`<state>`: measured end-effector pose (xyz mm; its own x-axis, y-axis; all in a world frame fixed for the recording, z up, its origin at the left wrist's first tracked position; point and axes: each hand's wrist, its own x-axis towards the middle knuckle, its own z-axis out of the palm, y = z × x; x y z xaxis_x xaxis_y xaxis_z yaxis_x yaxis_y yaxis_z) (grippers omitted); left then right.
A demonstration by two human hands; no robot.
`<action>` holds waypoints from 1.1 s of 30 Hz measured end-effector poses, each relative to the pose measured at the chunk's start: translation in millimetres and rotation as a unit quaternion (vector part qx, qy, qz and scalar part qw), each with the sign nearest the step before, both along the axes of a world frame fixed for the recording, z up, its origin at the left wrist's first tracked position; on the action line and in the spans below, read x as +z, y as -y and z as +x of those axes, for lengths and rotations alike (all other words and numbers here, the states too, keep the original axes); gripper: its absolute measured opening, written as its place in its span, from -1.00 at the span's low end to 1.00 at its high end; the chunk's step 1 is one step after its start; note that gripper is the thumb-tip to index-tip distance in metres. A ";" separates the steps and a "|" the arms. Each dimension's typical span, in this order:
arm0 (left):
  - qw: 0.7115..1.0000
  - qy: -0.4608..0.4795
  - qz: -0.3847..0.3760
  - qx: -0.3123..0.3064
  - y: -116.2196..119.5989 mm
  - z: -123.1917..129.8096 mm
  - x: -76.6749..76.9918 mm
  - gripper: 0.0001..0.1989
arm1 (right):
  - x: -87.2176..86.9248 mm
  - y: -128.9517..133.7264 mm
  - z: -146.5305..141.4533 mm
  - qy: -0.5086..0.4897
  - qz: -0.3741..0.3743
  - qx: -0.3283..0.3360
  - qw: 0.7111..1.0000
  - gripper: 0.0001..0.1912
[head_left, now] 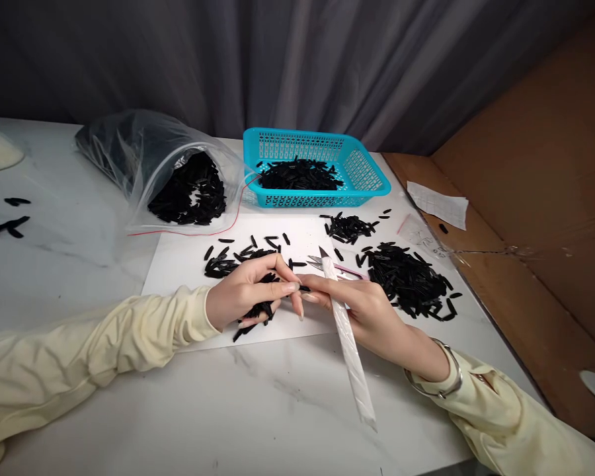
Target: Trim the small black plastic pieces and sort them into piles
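Observation:
My left hand (pixel 258 287) is closed, with several black pieces in its palm and one small black piece (pixel 304 288) between the fingertips of both hands. My right hand (pixel 367 311) is pinched on the other end of that piece. A long white-wrapped tool (pixel 350 350) with a dark pointed tip lies between the right hand's fingers, slanting down toward me. Beyond the hands, loose black pieces (pixel 221 266) are scattered on a white sheet (pixel 173 258). Scissors (pixel 344 270) with pink handles lie just behind my right hand, partly hidden by it.
A blue basket (pixel 322 198) with black pieces stands at the back. Left of it lies an open plastic bag (pixel 143 158) of black pieces. Black heaps (pixel 406 277) sit at right, near a cardboard sheet (pixel 535 185) and a paper slip (pixel 439 203).

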<state>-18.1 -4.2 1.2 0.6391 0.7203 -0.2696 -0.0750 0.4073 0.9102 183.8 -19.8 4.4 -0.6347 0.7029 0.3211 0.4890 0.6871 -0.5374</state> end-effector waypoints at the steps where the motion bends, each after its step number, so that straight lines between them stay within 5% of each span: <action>1: 1.000 0.003 0.004 0.000 0.1 -0.1 0.0 -0.83 | -0.3 0.1 -0.4 -0.003 0.012 0.001 1.000 -0.79; 7: 1.000 0.014 0.004 -0.016 -1.8 0.5 1.1 -0.87 | -2.8 2.4 -1.5 -0.020 0.091 -0.004 0.996 -0.83; 21: 0.998 0.042 -0.056 -0.003 -5.7 0.4 0.9 -0.93 | -2.1 5.4 -1.5 -0.024 0.106 -0.013 0.994 -0.81; 24: 0.995 0.060 -0.077 0.015 -8.3 -0.2 -1.1 -0.91 | 7.9 0.2 -0.1 -0.021 0.134 -0.060 0.989 -0.83; 30: 0.982 0.137 -0.129 0.027 -16.0 -2.6 -8.2 -0.88 | 47.0 -81.9 -2.8 0.076 0.195 -0.236 0.949 -0.75; 33: 0.974 0.170 -0.149 0.017 -19.2 -3.3 -10.5 -0.87 | 61.8 -126.1 -8.2 0.161 0.150 -0.255 0.942 -0.75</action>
